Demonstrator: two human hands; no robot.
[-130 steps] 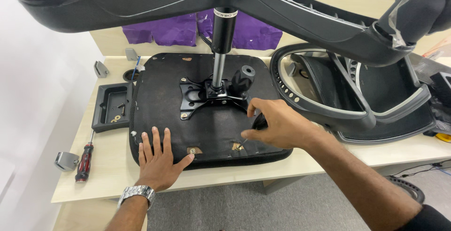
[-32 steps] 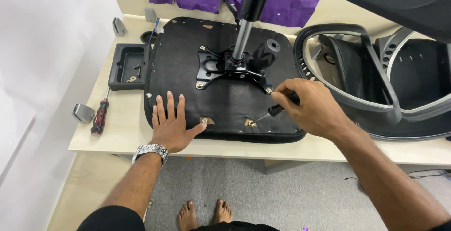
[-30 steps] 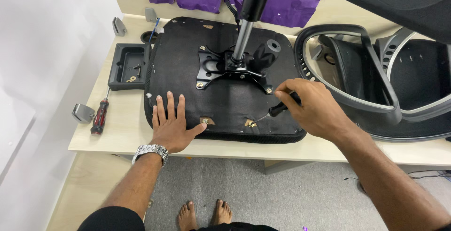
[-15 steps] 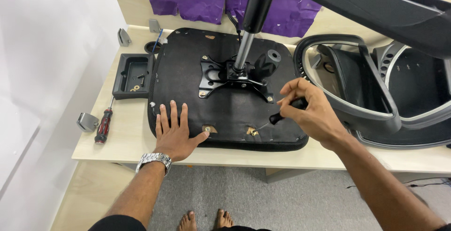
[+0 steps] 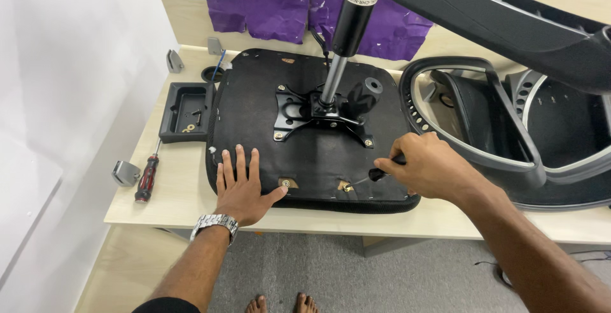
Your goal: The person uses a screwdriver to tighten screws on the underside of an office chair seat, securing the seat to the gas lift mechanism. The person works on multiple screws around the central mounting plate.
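An upturned black chair seat (image 5: 254, 122) lies on a light wooden table (image 5: 184, 195), with a metal mounting plate (image 5: 299, 115) and gas-lift column (image 5: 344, 45) rising from its middle. My left hand (image 5: 243, 185) lies flat, fingers spread, on the seat's near left edge beside a screw (image 5: 286, 184). My right hand (image 5: 428, 166) grips a black-handled screwdriver (image 5: 377, 174), its thin shaft angled down-left with the tip at a second screw (image 5: 347, 187) near the front edge.
A black tray (image 5: 177, 119) with small hardware sits left of the seat. A red-and-black screwdriver (image 5: 146, 178) and a metal bracket (image 5: 125, 173) lie at the table's left edge. A black mesh chair back (image 5: 509, 141) rests at right. Chair base legs (image 5: 484, 14) loom overhead.
My right hand has shifted slightly, bringing the screwdriver tip down onto the front-edge screw. The camera view has moved a little; my left hand has stayed flat on the seat.
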